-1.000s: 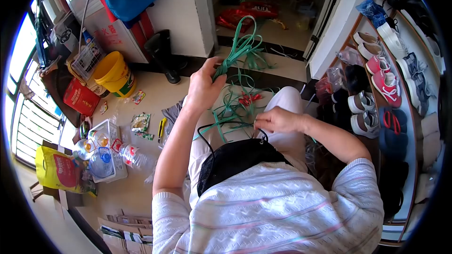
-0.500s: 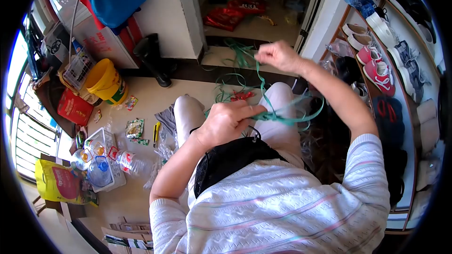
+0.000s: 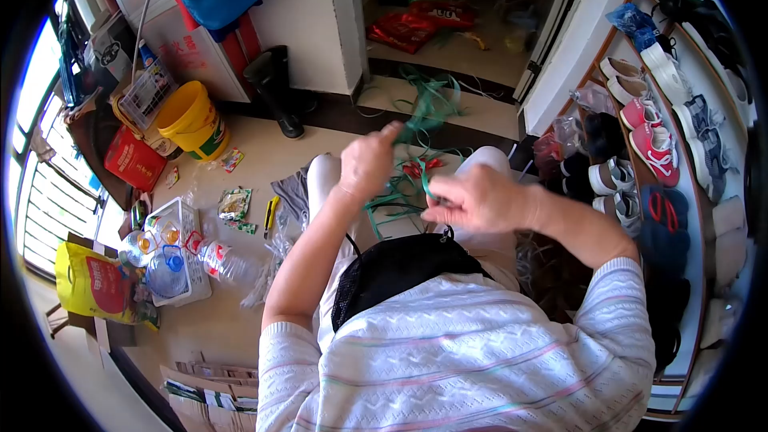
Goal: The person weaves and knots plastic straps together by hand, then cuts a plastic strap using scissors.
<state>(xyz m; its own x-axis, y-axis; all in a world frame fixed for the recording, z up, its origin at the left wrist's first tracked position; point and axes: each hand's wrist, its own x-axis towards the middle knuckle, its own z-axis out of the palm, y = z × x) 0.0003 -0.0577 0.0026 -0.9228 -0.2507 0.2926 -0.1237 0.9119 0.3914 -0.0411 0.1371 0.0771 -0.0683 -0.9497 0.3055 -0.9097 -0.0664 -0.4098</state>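
Far left: here's a bright yellow plastic bag with a red patch (image 3: 98, 282), sitting just beside a white plastic basket (image 3: 197, 284), clear plastic bottles (image 3: 227, 262) in it and next to it

Up behind: a red box with pale lettering (image 3: 134, 162), and close to its right a round yellow plastic bucket (image 3: 192, 118)

Floor: a slim yellow-and-black cutter (image 3: 271, 214) lies near a crumpled grey cloth (image 3: 292, 192); beyond them, against the wall, a tall black rubber boot (image 3: 276, 92)

Left hand: there's the left hand (image 3: 368, 162), fingers curled in tight, gripping the near end of a bunch of thin green plastic strips (image 3: 432, 108)

Green bunch: fanning out past that fist toward the doorway, blurred, with more loose green strips (image 3: 390, 218) between the knees and some red scraps (image 3: 422, 167) among them

Lap: a black fabric pouch (image 3: 404, 280) rests at the waist, below both hands

Right hand: and the right hand (image 3: 476, 200), nearly closed, thumb and fingers pinching a single green strand (image 3: 425, 182), near the left but apart from it

Far right: a wood-edged shoe rack (image 3: 596, 60), a pair of red sneakers with white laces (image 3: 654, 152) on it
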